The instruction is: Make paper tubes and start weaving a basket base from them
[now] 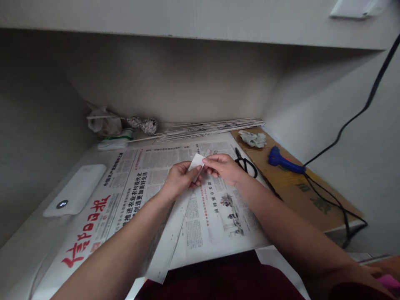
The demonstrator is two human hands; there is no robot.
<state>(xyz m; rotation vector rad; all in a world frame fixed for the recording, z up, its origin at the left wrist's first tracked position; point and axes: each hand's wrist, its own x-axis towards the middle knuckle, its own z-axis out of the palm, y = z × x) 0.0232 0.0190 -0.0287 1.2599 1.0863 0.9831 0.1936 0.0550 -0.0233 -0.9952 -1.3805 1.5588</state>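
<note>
A small piece of white paper (196,161) is pinched between both hands above the newspaper. My left hand (180,177) grips its lower left side with the thumb on top. At the right edge of the same piece, my right hand (222,166) closes thumb and fingers on it. Beneath the hands a long newspaper strip (168,246) slants down toward the lap; whether it joins the white piece cannot be made out. The spread newspaper (200,233) lies flat under everything. Black-handled scissors (245,163) rest just beyond my right hand.
To the right, a blue glue gun (286,161) with a black cable lies on cardboard (300,196), near a crumpled cloth-like bundle (252,138). Thin paper sticks (212,128) line the back wall. A white power bank (76,189) and a plastic bag (104,121) are on the left.
</note>
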